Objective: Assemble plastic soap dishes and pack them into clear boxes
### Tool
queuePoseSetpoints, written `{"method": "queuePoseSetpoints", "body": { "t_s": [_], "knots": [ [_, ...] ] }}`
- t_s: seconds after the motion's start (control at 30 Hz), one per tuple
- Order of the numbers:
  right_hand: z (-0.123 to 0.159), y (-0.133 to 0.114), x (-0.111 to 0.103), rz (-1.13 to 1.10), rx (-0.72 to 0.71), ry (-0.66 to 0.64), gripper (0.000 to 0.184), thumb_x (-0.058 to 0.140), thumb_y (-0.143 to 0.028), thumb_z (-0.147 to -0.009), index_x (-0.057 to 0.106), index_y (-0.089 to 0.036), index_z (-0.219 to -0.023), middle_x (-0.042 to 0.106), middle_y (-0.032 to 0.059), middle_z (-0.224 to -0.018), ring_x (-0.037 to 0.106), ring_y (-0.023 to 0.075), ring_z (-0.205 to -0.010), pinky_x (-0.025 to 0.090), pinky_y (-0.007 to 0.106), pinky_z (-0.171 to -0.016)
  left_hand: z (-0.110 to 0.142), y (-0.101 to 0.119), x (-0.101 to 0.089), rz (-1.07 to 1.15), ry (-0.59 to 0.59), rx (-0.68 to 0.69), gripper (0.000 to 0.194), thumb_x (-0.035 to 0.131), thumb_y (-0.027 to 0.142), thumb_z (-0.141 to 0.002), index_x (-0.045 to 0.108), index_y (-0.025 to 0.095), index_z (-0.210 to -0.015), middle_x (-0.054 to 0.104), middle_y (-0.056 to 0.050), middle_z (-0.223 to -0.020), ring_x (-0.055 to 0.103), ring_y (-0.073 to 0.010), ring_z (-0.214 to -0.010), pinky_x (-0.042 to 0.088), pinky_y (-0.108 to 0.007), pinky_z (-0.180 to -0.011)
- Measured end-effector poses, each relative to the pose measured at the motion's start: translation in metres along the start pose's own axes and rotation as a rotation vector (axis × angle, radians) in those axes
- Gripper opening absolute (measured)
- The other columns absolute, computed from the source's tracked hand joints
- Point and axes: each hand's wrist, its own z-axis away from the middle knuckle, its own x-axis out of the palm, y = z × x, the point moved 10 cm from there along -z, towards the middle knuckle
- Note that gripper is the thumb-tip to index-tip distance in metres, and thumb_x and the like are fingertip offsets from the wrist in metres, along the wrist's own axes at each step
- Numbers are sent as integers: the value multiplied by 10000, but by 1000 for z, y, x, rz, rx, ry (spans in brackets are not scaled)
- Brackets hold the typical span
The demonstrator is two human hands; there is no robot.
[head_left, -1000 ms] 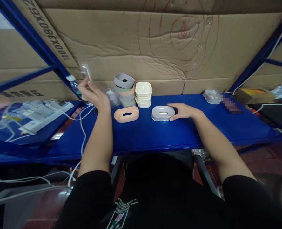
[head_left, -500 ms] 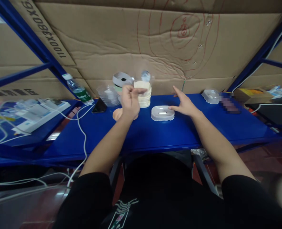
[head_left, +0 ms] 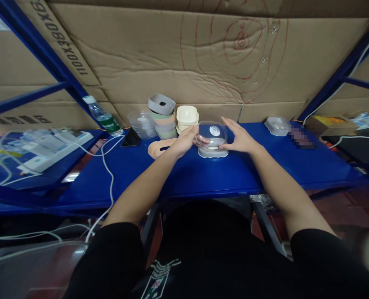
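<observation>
Above the grey dish [head_left: 213, 153], which rests on the blue table [head_left: 234, 178], I have the clear lid [head_left: 210, 126] gripped at its left end by the left hand [head_left: 186, 142]; the right hand [head_left: 241, 138] stands with thumb and fingers wide apart around the lid's right end, though I can't tell whether they touch it, nor whether lid meets dish. My worry is a crooked fit: with the ends held unevenly, the lid could snag on the dish or slip sideways, and see-through plastic would hide the error from me. It looks thin, glossy and round-cornered, bearing a round sticker [head_left: 215, 131]. The dish looks duller, with a wavy bottom edge. Left of the dish lies a smooth, slotted peach tray [head_left: 155, 148]; behind and left of the dish stand squarish cream tubs [head_left: 187, 114], stacked.
</observation>
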Motion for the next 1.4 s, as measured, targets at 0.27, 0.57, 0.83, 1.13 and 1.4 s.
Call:
{"method": "queuePoseSetpoints", "body": {
  "t_s": [0.27, 0.57, 0.83, 1.13, 1.4],
  "knots": [
    [2, 6, 8, -16, -24, -64, 1143, 871, -667, -771, 377, -307, -1737, 598, 152, -1595, 650, 432, -1355, 476, 677, -1201, -1, -1, -23, -288, 122, 31, 473, 498, 607, -1102, 650, 189, -939, 773, -53, -735, 765, -191, -703, 590, -290, -710],
    [3, 17, 18, -13, 64, -144, 1131, 921, -626, -714, 503, -195, -1673, 650, 194, -1482, 729, 400, -1172, 536, 647, -1141, 9, 6, -11, -718, 11, 53, 587, 352, 525, -1140, 689, 201, -786, 795, -63, -779, 744, -209, -789, 559, -319, -799],
    [5, 19, 22, 20, 87, -214, 1104, 933, -639, -712, 552, -170, -1637, 651, 209, -1517, 690, 417, -1297, 528, 621, -1162, 15, 7, 1, -879, -86, 35, 502, 392, 512, -1121, 749, 182, -994, 811, -79, -873, 742, -244, -832, 523, -351, -807],
    [8, 26, 29, 59, 172, -291, 1121, 961, -635, -677, 575, -171, -1622, 626, 204, -1581, 587, 453, -1464, 429, 627, -1266, 10, -9, 4, -977, -112, -16, 549, 342, 513, -1133, 750, 169, -1002, 819, -125, -955, 758, -268, -904, 531, -368, -855],
    [10, 29, 28, 27, 181, -296, 1095, 939, -664, -702, 572, -206, -1626, 635, 187, -1570, 605, 449, -1441, 457, 643, -1236, 9, -10, 4, -931, -106, 7, 589, 315, 571, -1127, 734, 174, -1011, 819, -128, -968, 760, -273, -912, 539, -374, -838]
  ]
}}
